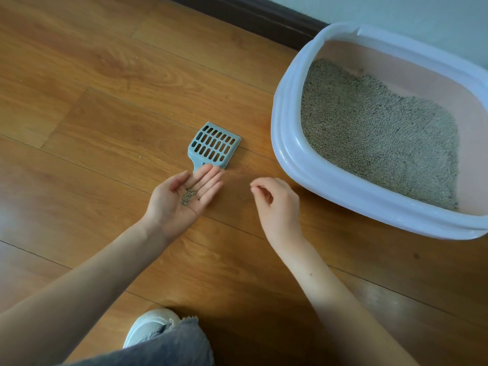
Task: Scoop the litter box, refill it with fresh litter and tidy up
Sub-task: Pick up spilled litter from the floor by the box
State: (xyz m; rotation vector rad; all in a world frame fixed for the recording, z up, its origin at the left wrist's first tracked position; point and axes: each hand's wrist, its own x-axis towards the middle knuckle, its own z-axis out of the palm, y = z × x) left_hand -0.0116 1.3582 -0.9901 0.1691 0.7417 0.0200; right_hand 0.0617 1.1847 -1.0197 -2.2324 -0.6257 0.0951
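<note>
My left hand [184,196] lies palm up just above the floor, fingers relaxed, with a small heap of grey litter grains [188,198] in the palm. My right hand [274,202] hovers beside it, knuckles up, with its fingertips curled together over a few stray grains [244,198] on the wooden floor. Whether it pinches a grain is too small to tell. A blue slotted scoop [212,146] lies flat on the floor just beyond my left fingertips, which cover its handle. The white-rimmed pink litter box [287,143] stands to the right, holding grey litter [375,133].
A dark skirting board [250,19] and a pale wall run along the back, behind the litter box. My shoe [148,326] and trouser leg [171,347] are at the bottom edge. Single grains [140,156] lie scattered on the wooden floor [79,101] to the left.
</note>
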